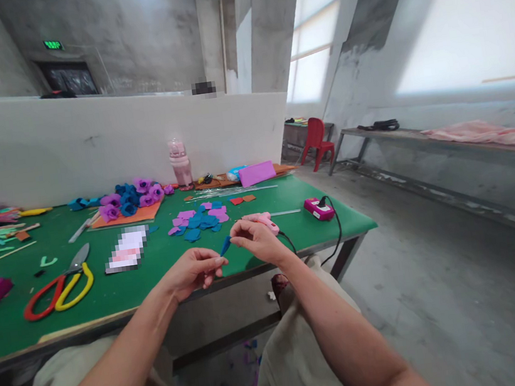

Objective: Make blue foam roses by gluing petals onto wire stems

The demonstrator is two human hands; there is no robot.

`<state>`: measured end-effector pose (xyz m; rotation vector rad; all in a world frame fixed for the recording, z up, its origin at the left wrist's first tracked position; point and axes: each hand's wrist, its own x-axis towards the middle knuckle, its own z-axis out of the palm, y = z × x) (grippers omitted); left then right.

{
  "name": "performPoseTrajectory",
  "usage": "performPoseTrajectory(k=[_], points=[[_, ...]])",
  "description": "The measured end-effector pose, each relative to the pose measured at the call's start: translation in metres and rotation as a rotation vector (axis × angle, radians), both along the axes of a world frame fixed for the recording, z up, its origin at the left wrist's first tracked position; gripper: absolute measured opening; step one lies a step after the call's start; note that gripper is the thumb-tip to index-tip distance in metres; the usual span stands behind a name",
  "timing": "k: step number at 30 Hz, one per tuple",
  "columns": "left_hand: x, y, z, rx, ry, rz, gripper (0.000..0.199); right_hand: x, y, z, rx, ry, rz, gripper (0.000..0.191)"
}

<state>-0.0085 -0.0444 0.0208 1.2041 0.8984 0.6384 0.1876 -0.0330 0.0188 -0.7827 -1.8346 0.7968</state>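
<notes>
left hand [198, 268], right hand [258, 241]: 1 blue piece [225, 246] held | scissors [76, 266]: 1

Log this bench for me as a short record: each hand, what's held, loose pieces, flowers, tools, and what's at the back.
Left hand: fingertips at the lower tip of the blue piece
Right hand: pinching the same piece's upper end
Held piece: small, blue, narrowing downward
Loose pieces: purple and blue, scattered on the green table
Flowers: purple and blue, grouped on an orange sheet
Tools: scissors with red and yellow handles; pink tool beyond the right hand
Back: pink bottle before a white partition
</notes>
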Motion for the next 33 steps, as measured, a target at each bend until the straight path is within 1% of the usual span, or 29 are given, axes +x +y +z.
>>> performPoseTrajectory(k=[7,9,11,14,16,19,23,28,33], points=[[-0.001,-0.001,0.001,0.046,0.027,-0.039,0.026,0.0,-0.001,0.001,0.004,0.01,0.007,0.013],[0.001,-0.001,0.001,0.064,0.033,-0.019,0.025,0.001,0.001,0.0,-0.002,0.035,0.001,0.011],[0.003,-0.001,0.0,0.087,0.022,0.029,0.025,0.001,0.005,-0.002,-0.027,0.095,-0.031,0.012],[0.005,0.0,-0.001,0.137,-0.02,0.126,0.025,-0.002,0.007,-0.006,-0.109,0.189,-0.079,0.018],[0.007,0.001,-0.002,0.169,-0.038,0.17,0.024,-0.007,0.006,-0.008,-0.19,0.187,-0.051,0.021],[0.007,0.002,-0.004,0.19,-0.059,0.195,0.023,-0.02,0.001,-0.011,-0.297,0.172,0.018,0.022],[0.007,0.002,-0.006,0.205,-0.084,0.203,0.021,-0.032,-0.004,-0.012,-0.369,0.254,0.02,0.017],[0.007,0.002,-0.008,0.232,-0.078,0.204,0.019,-0.034,-0.004,-0.01,-0.391,0.295,-0.017,0.012],[0.008,0.003,-0.01,0.257,-0.059,0.213,0.019,-0.034,-0.003,-0.01,-0.354,0.242,-0.093,0.01]])
